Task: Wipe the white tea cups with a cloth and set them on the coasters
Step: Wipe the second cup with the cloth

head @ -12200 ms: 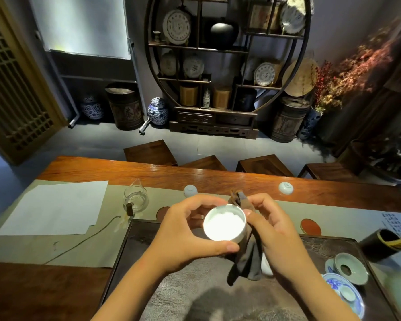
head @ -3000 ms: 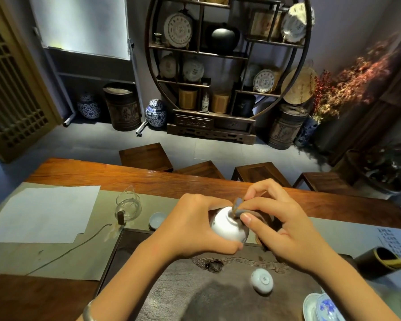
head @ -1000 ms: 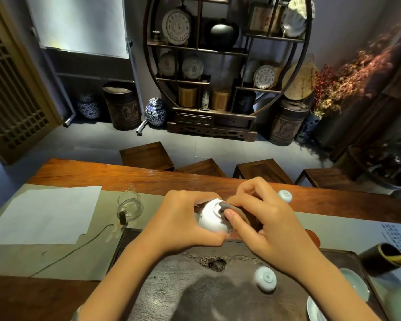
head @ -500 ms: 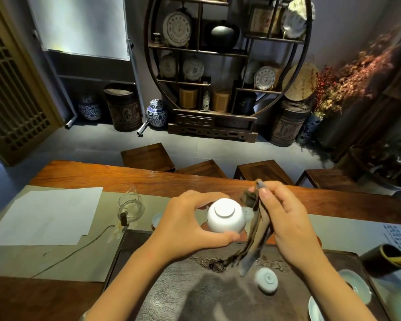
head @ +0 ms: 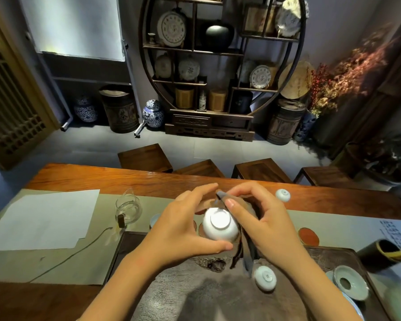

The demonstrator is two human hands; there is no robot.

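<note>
Above the desk (head: 83, 179), from the head view, my left grip (head: 183, 225) curls round the upturned cup (head: 220, 225) while my right grip (head: 262, 218) pinches the cloth (head: 248, 249); I'd turn the cup slowly, wiping firmly round its foot.

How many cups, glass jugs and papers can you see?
Cups: 4
Glass jug: 1
Paper: 1
Total: 6
</note>
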